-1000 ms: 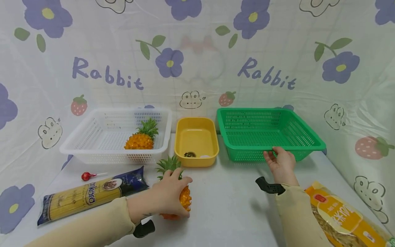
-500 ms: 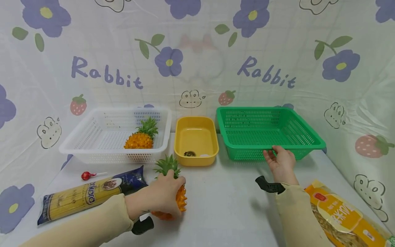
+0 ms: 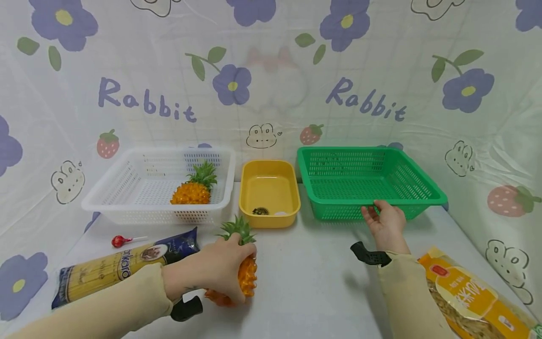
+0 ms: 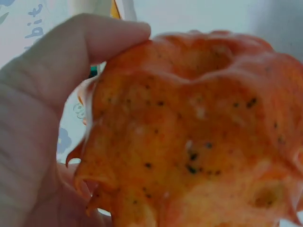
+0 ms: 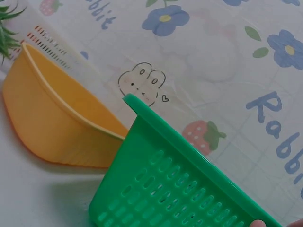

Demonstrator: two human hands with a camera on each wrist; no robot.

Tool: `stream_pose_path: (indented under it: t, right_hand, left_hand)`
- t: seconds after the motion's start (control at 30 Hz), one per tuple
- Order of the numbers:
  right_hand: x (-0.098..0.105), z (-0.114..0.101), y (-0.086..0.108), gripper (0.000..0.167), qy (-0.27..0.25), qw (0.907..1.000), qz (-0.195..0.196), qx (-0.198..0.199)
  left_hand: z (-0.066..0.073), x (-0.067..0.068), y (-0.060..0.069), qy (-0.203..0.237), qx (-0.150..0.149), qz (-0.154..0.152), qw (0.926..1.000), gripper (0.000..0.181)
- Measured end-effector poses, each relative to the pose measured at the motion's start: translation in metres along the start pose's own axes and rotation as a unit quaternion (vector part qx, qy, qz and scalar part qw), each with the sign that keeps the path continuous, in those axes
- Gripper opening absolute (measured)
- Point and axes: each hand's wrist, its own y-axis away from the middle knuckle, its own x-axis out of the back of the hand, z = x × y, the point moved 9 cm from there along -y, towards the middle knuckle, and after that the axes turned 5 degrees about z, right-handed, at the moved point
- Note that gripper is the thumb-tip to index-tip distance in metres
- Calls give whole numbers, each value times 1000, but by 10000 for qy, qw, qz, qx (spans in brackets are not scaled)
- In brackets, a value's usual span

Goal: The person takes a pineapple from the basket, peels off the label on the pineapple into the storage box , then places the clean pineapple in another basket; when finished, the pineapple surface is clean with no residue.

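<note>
My left hand (image 3: 220, 268) grips an orange spiky pineapple (image 3: 247, 278) with green leaves, low over the table in front of the yellow bin. In the left wrist view, the thumb lies along the edge of the dimpled base of the pineapple (image 4: 189, 132); the other fingers are mostly hidden. At the front rim of the green basket (image 3: 338, 203), my right hand (image 3: 387, 223) pinches the edge. A fingertip (image 5: 258, 223) shows on that rim in the right wrist view. Another pineapple (image 3: 190, 193) lies inside the white basket (image 3: 127, 207).
Between the baskets stands a yellow bin (image 3: 269, 221) with a small dark item and a pale one inside. A red lollipop (image 3: 120, 241) and a pasta pack (image 3: 106, 273) lie on the left. An orange-and-clear food bag (image 3: 470, 292) lies far right. A printed curtain hangs behind.
My left hand has shifted slightly left and toward me with the pineapple. The leaves first moved left, then tipped lower and back to the right. My right hand stays at the green rim.
</note>
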Motion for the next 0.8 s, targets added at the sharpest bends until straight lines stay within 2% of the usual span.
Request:
stream_pose_path:
  t: [0.23, 0.3, 0.47, 0.63, 0.8]
  right_hand:
    - [1, 0, 1, 54, 19, 10000, 35, 12]
    - [1, 0, 1, 54, 18, 10000, 26, 3]
    - [0, 0, 2, 55, 18, 10000, -5, -20]
    - [0, 0, 3, 53, 17, 10000, 57, -3]
    - [0, 0, 2, 52, 26, 10000, 63, 1]
  left_hand:
    - [21, 22, 10, 119, -696, -15, 9975, 69]
    - [28, 31, 13, 149, -899, 46, 9958, 69]
    - [37, 63, 17, 104, -1065, 384, 9935, 70]
    - [27, 100, 9, -191, -1022, 925, 9903, 73]
    - [-1, 133, -3, -444, -927, 1322, 9859, 73]
